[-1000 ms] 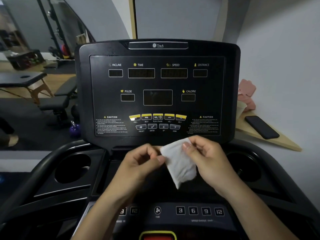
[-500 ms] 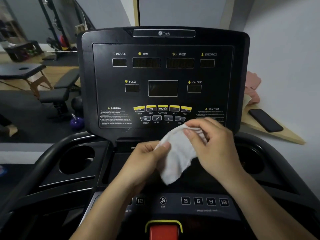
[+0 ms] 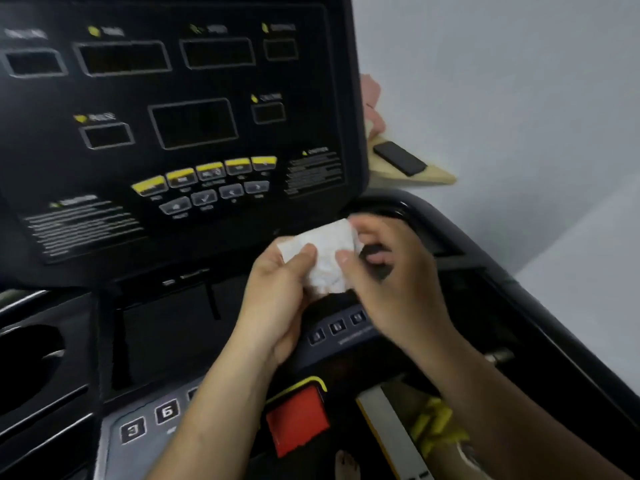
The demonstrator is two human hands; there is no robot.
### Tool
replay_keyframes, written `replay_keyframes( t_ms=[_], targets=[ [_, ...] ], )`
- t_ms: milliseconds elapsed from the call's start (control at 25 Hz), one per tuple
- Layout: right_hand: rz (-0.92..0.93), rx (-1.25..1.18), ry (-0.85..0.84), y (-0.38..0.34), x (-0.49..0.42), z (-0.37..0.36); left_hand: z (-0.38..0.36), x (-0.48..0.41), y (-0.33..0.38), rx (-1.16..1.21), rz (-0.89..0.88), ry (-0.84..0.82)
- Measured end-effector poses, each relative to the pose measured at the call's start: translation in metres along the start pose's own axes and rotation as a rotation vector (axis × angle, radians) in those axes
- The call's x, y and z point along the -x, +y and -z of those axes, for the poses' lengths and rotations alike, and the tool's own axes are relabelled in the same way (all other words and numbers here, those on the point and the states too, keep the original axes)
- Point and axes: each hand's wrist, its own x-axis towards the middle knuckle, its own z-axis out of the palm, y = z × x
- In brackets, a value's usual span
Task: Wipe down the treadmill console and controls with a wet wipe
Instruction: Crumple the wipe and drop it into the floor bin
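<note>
Holds the wet wipe (image 3: 327, 258) bunched just below the lower right corner of the console (image 3: 311, 81), apart from its face. Pinches one side under the thumb of the left hand (image 3: 277, 292), the other in the curled fingers of the right hand (image 3: 394, 275), both wrists angled up toward the console. Leaves the buttons (image 3: 207, 185) up and to the left, probably nearer the left hand.

A workout room: a black treadmill console (image 3: 138, 98) with yellow buttons (image 3: 209, 168) and red stop key (image 3: 298, 420) beside a plain white wall (image 3: 519, 81).
</note>
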Motion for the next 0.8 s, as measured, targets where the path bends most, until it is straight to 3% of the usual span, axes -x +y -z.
replay_keyframes(
  t_ms=[80,120,480,680,800],
  targets=[
    [-0.497,-0.366,-0.102,0.004,0.009,0.027,-0.016,0.008,-0.011,-0.057,0.031,-0.115],
    [-0.635,-0.529,-0.116,0.008,0.019,0.041,-0.027,0.014,-0.019,-0.103,0.045,-0.172],
    [-0.589,-0.363,0.243,0.038,0.159,0.170,-0.126,0.117,-0.103,-0.348,0.030,-0.433],
    [-0.645,-0.329,0.505,0.073,0.299,0.281,-0.216,0.225,-0.208,-0.502,-0.025,-0.504],
    [-0.693,-0.316,0.678,0.088,0.403,0.351,-0.273,0.308,-0.287,-0.533,0.037,-0.610]
  ],
)
